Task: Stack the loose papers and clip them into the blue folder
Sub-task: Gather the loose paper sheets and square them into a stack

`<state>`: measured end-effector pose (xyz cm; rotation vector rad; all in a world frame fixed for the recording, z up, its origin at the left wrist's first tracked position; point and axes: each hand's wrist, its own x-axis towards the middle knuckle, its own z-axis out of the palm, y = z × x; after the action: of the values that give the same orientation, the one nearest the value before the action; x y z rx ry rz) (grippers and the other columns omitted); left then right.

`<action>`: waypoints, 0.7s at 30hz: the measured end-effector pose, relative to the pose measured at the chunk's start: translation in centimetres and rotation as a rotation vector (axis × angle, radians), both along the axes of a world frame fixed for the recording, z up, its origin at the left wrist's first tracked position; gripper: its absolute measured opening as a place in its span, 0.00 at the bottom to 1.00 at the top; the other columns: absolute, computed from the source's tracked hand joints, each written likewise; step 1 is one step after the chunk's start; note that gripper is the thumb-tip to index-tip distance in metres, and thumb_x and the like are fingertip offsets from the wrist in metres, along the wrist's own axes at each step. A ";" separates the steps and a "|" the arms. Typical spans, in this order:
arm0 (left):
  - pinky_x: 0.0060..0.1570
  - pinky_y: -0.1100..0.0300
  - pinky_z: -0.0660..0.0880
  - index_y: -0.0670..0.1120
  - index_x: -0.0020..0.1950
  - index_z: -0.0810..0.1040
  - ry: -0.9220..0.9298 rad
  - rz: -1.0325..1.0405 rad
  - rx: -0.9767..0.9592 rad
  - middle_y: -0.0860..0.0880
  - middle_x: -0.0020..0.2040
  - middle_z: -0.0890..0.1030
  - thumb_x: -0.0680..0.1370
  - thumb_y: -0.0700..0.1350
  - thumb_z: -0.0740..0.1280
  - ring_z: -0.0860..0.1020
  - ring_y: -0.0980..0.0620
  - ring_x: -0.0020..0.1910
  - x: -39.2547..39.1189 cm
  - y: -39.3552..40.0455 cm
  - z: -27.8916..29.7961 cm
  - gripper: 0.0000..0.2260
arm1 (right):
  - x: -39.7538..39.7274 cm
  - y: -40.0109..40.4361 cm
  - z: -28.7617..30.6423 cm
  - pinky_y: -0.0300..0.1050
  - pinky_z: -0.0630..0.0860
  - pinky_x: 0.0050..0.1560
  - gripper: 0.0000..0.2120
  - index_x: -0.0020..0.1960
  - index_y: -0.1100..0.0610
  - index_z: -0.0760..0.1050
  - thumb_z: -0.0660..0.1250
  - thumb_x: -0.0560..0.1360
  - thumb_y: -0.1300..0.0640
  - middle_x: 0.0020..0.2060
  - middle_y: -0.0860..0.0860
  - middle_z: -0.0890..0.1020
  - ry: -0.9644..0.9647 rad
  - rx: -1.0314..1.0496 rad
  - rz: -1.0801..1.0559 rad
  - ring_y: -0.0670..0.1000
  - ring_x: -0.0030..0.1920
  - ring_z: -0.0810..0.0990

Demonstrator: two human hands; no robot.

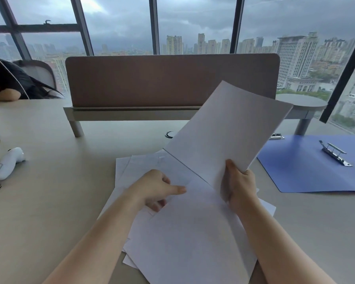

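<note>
head view: the right hand [241, 186] has its grip closed on the lower edge of a raised sheaf of white paper [225, 130], thumb on the front, tilted up over the desk [49, 201]. the left hand [156, 188] pinches the corner of a sheet among the loose papers [193, 232] spread flat beneath both arms. the blue folder [312, 171] lies open to the right, well apart from the papers, its metal clip [334, 153] bare. a white handheld device [7, 163] rests at far left.
</note>
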<state>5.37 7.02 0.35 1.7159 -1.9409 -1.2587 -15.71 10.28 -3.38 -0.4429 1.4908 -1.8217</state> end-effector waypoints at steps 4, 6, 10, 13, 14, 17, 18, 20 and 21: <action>0.37 0.58 0.78 0.43 0.50 0.77 -0.038 -0.038 -0.020 0.42 0.45 0.84 0.67 0.54 0.79 0.83 0.46 0.37 -0.3 -0.3 -0.3 0.21 | 0.3 0.1 0.0 0.41 0.74 0.37 0.08 0.41 0.52 0.78 0.70 0.78 0.53 0.37 0.46 0.83 0.032 -0.003 0.009 0.48 0.39 0.81; 0.34 0.61 0.74 0.43 0.47 0.78 0.041 -0.057 0.026 0.43 0.39 0.81 0.67 0.48 0.80 0.78 0.48 0.33 -0.2 -0.3 -0.6 0.16 | 0.2 0.2 0.0 0.41 0.75 0.38 0.07 0.42 0.52 0.79 0.70 0.78 0.53 0.38 0.46 0.84 0.018 -0.003 0.010 0.49 0.40 0.82; 0.46 0.56 0.83 0.41 0.49 0.85 0.135 -0.149 0.114 0.43 0.44 0.87 0.71 0.38 0.76 0.86 0.46 0.42 0.2 -0.4 -1.2 0.08 | 0.0 0.2 0.2 0.42 0.76 0.39 0.05 0.45 0.53 0.80 0.70 0.78 0.54 0.38 0.47 0.84 -0.010 -0.016 0.041 0.48 0.39 0.83; 0.47 0.58 0.80 0.44 0.47 0.86 0.139 -0.130 0.019 0.45 0.45 0.87 0.73 0.41 0.75 0.85 0.49 0.44 1.1 -1.6 -1.7 0.04 | -0.3 0.3 0.5 0.45 0.79 0.45 0.03 0.47 0.55 0.81 0.71 0.78 0.56 0.37 0.48 0.86 -0.019 -0.028 0.104 0.49 0.39 0.84; 0.45 0.59 0.79 0.45 0.47 0.85 0.147 -0.084 -0.024 0.46 0.45 0.87 0.74 0.42 0.74 0.83 0.50 0.42 1.6 -2.2 -1.8 0.04 | -0.4 0.3 0.6 0.46 0.80 0.47 0.03 0.48 0.56 0.82 0.71 0.77 0.57 0.36 0.48 0.87 -0.023 -0.031 0.128 0.50 0.39 0.85; 0.38 0.60 0.78 0.41 0.46 0.83 0.295 0.144 -0.022 0.45 0.40 0.84 0.76 0.39 0.70 0.81 0.50 0.36 3.4 -3.7 -2.0 0.03 | -0.6 0.4 0.7 0.50 0.81 0.49 0.04 0.48 0.57 0.82 0.73 0.75 0.56 0.37 0.51 0.88 -0.009 -0.004 0.202 0.54 0.40 0.85; 0.40 0.57 0.80 0.39 0.46 0.82 0.375 0.214 0.025 0.42 0.41 0.84 0.77 0.37 0.69 0.81 0.47 0.37 4.1 -4.1 -2.2 0.03 | -0.6 0.5 0.7 0.51 0.81 0.49 0.06 0.48 0.58 0.82 0.74 0.74 0.56 0.39 0.52 0.88 0.010 0.020 0.238 0.56 0.41 0.86; 0.47 0.48 0.80 0.36 0.49 0.81 0.521 0.283 0.120 0.36 0.45 0.84 0.76 0.34 0.68 0.82 0.43 0.41 5.2 -4.6 -2.6 0.04 | -0.3 0.7 0.7 0.49 0.82 0.44 0.07 0.48 0.59 0.82 0.75 0.74 0.56 0.38 0.53 0.88 0.065 0.069 0.329 0.56 0.38 0.86; 0.48 0.47 0.80 0.36 0.50 0.81 0.570 0.287 0.144 0.36 0.46 0.85 0.74 0.34 0.69 0.82 0.42 0.42 5.5 -4.7 -2.7 0.06 | -0.1 0.8 0.7 0.47 0.81 0.41 0.07 0.49 0.60 0.83 0.75 0.74 0.57 0.38 0.54 0.88 0.101 0.093 0.380 0.56 0.37 0.86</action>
<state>10.89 2.34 -2.34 1.4163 -1.2610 -1.5816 -15.76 11.10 -2.70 -0.7268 1.4366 -1.4457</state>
